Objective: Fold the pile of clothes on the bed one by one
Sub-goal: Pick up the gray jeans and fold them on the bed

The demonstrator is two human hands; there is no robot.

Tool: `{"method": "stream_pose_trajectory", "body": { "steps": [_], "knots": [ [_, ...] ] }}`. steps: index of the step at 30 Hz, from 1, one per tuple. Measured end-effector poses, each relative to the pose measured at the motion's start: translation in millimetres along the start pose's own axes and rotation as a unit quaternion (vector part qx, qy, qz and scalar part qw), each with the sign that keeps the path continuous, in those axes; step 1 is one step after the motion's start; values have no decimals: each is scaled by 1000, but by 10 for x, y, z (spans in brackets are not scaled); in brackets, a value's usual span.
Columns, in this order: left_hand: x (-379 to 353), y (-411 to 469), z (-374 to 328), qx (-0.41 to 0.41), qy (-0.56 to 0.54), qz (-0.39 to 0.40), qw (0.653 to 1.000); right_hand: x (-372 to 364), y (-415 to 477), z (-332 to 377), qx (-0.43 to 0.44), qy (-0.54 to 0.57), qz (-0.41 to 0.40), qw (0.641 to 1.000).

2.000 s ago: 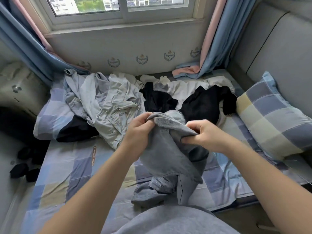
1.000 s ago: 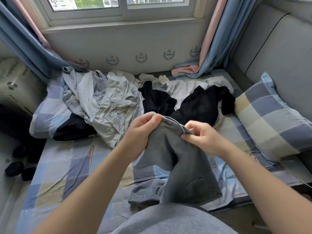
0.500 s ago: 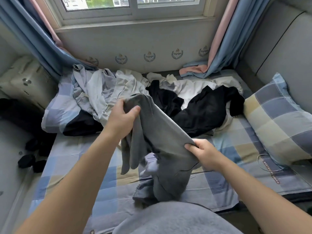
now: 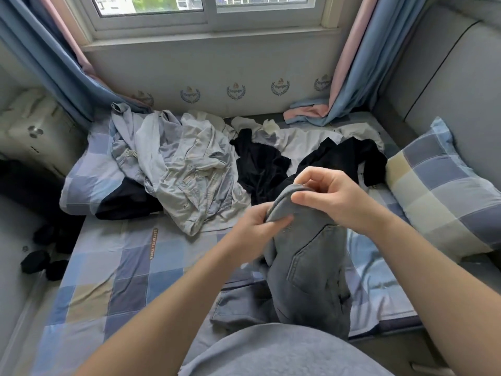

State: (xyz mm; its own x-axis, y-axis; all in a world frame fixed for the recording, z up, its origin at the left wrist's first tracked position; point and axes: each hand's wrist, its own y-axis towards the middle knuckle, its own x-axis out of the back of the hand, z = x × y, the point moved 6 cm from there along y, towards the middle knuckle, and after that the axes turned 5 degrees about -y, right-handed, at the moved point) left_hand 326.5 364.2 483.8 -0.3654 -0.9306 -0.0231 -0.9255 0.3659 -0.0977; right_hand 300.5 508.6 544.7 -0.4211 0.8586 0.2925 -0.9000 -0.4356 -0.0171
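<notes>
Jeans (image 4: 311, 264) are hanging at the bed's (image 4: 122, 267) front edge, left hand (image 4: 254, 229) and right hand (image 4: 336, 196) fingers (image 4: 306, 198) clamping the waistband (image 4: 284, 203). Folding is beginning; aligning legs is likely coming next.

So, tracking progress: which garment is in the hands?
The grey jeans, gripped by left hand and right hand; pale shirt and black clothes lie behind.

Position: worn on the person's head, close above the fingers (image 4: 306, 198).
Facing: forward and down; bed (image 4: 108, 272) beneath the fingers, window (image 4: 206, 6) far beyond them.
Field: wide-angle, left hand (image 4: 254, 226) and right hand (image 4: 333, 196) central.
</notes>
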Motion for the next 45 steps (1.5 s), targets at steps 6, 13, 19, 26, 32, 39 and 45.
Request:
{"method": "stream_pose_trajectory", "body": {
  "steps": [6, 13, 19, 26, 32, 39, 45],
  "knots": [
    [260, -131, -181, 53, -220, -2, 974, -87, -211, -947, -178, -110, 131, 969],
    [902, -153, -46, 74, -198, -206, 955, -9, -254, -952, -165, -97, 81, 978],
    [771, -87, -108, 14, 179, -74, 981, -147, -149, -281, -38, -171, 81, 981],
    [235, -54, -62, -10, 26, 32, 999, -55, -11, 74, -20, -72, 33, 997],
    [498, -127, -144, 4, -246, -130, 961, 96, -295, -652, -127, 122, -33, 984],
    [703, -154, -207, 37, -296, -173, 939, -498, -451, -1215, -237, 103, -34, 966],
    [1139, -227, 69, 138, -31, -263, 954, 71, -365, -613, -122, 83, -105, 984]
  ]
}}
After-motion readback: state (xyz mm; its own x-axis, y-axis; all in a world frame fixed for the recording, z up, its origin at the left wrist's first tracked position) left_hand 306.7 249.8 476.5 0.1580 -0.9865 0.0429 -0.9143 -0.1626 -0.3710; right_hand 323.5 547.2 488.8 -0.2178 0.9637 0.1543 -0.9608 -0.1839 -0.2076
